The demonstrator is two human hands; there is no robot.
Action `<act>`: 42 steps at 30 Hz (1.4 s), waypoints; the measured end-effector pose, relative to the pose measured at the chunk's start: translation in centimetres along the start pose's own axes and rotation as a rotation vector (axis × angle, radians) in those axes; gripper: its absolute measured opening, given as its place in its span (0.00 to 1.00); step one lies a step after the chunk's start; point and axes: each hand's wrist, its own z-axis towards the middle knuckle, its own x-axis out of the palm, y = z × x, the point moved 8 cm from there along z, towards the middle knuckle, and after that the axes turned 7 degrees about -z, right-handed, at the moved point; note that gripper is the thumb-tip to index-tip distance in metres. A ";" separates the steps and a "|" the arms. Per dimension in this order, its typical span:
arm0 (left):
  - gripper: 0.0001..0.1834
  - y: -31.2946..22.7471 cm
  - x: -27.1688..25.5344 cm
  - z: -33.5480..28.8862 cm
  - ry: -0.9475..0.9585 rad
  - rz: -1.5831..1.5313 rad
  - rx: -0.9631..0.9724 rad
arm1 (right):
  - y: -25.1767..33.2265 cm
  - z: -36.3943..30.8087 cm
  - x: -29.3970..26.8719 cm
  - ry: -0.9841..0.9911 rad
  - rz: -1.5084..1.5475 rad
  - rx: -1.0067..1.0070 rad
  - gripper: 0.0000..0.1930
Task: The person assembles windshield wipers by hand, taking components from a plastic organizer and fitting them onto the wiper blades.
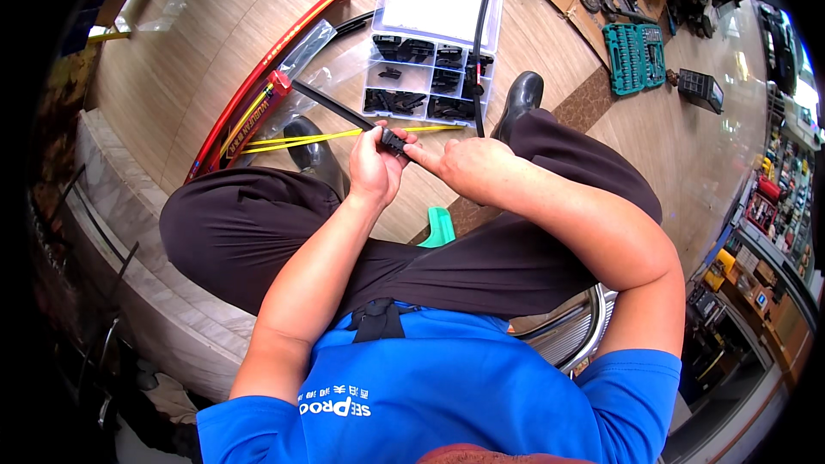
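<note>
A black wiper blade (333,106) slants across in front of me, its far end up to the left. My left hand (375,168) is closed round it near a black plastic connector (393,142). From the other side, my right hand (473,168) has its fingertips at the connector, the other fingers curled; its palm side is hidden. Beyond the hands, a clear compartment box (372,79) stands with its lid raised, holding several small black adapters (394,101). A second wiper blade (479,43) leans across the box's right side.
Red wiper packaging (275,56) and clear plastic sleeves (308,50) lie left of the box. Yellow strips (301,141) cross near my left shoe (320,159). A green plastic piece (441,228) rests between my legs. Far right are a teal socket set (634,58) and a black box (700,90).
</note>
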 end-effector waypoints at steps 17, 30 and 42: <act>0.12 0.6 -0.1 0.1 0.001 -0.024 -0.077 | -0.3 0.1 -0.4 -0.021 -0.011 -0.007 0.32; 0.15 0.5 0.7 -0.2 0.048 -0.032 -0.067 | -0.5 -0.2 -1.2 -0.113 -0.021 -0.032 0.30; 0.14 0.2 1.1 0.0 0.092 -0.062 -0.029 | -2.6 -0.3 -2.5 -0.075 0.197 0.056 0.27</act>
